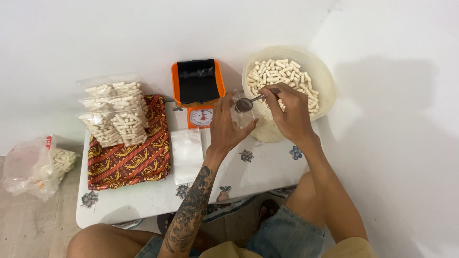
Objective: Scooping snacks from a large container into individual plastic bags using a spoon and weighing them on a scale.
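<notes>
Clear plastic, thin, limp: three filled bags [117, 112] stacked left on patterned cloth [129, 160]; one flat stack of empty bags [186, 154].

Left hand [228, 125] pinches one small open bag [241, 113] at mouth edge, before scale [198, 91]; likely slippery.

Right hand [287, 110] grips one metal spoon [248, 102], rigid, by handle.

One bowl [325, 81], brittle white sticks.

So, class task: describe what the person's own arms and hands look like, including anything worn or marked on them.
Both arms are bare, with no sleeves showing. The left forearm carries a dense dark tattoo that runs from near the wrist to the elbow. The left hand and right hand wear no gloves, and no rings or watch can be made out. The right forearm has no markings.
</notes>
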